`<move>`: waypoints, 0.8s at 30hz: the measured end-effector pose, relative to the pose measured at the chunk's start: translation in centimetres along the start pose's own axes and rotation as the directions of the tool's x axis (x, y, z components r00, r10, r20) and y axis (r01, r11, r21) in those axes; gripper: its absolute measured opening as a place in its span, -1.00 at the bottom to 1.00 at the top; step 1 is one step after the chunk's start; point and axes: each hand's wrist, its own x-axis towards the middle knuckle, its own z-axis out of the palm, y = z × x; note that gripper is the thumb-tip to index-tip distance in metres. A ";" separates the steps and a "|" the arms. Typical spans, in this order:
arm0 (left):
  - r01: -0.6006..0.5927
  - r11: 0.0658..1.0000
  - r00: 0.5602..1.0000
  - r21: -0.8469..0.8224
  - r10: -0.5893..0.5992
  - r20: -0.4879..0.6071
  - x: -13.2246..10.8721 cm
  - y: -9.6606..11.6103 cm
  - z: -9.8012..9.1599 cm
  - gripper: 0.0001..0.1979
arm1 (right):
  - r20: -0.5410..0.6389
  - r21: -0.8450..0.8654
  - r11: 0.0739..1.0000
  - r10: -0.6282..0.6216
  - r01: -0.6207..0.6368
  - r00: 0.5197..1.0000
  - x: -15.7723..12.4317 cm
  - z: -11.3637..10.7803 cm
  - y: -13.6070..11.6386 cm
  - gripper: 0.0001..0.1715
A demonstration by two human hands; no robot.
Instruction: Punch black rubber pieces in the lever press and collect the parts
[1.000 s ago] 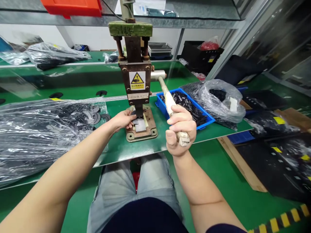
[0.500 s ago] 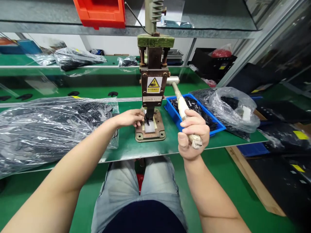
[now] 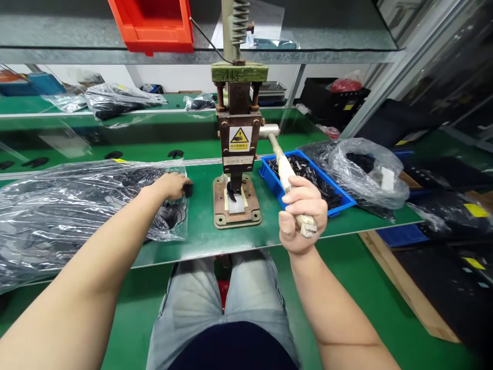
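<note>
Green work surface (image 3: 208, 244), glossy, with one upright press (image 3: 238, 120) at centre frame: brown metal body, scuffed green block (image 3: 239, 72) on two threaded posts (image 3: 220, 95), one coil spring (image 3: 240, 23) at top of frame. Two labels on its front: one warning sign (image 3: 241, 139) with a yellow triangle, one narrow text strip (image 3: 239, 161) below it.

Right hand (image 3: 304, 213), right of centre: fingers wrapped round one lever (image 3: 283, 164), pale, rough covering, blunt end poking out below the fist. Lever slopes up to one smooth metal cylinder (image 3: 269, 131) at the press's side.

Left hand (image 3: 173, 186), left of centre: over the right end of one big clear plastic bag (image 3: 77, 205), fingertips at one small black piece (image 3: 187, 189). Can't tell if it's pinched or only touched. Flat dark and grey curved parts show through the wrinkled film.

One black curved part (image 3: 231, 192) stands tilted beside the punch, over a plain metal plate (image 3: 236, 204) on the press base (image 3: 252, 205). Two holes at the base's front corners.

Right of press: one blue plastic tray (image 3: 271, 182), heaped with thin black strips (image 3: 308, 172), too many to count. Four dark curved pieces (image 3: 176, 153) lie across the green surface, mid-left. One red plastic bin (image 3: 162, 38), upper left.
</note>
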 end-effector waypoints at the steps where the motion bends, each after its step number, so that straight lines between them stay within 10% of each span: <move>1: -0.011 1.000 1.000 0.007 0.011 0.010 0.3 0.1 -0.1 -0.38 | 0.003 -0.004 1.000 -0.002 0.002 1.000 0.0 0.0 0.0 -0.83; 9: -0.121 0.991 0.984 0.062 0.128 -0.120 -1.5 0.2 -2.6 -0.60 | -0.034 -0.008 1.000 -0.016 0.016 0.999 0.0 0.4 0.1 -0.81; 14: -0.060 0.951 0.935 -0.304 -0.054 -0.352 -5.1 3.1 -4.0 -0.53 | -0.046 -0.002 1.000 -0.003 0.002 0.999 0.0 0.5 0.0 -0.80; 24: -0.159 0.099 0.902 -0.982 -0.389 -0.185 -4.7 13.3 0.4 -0.62 | -0.055 -0.007 1.000 0.004 -0.004 0.998 0.1 0.6 -0.2 -0.78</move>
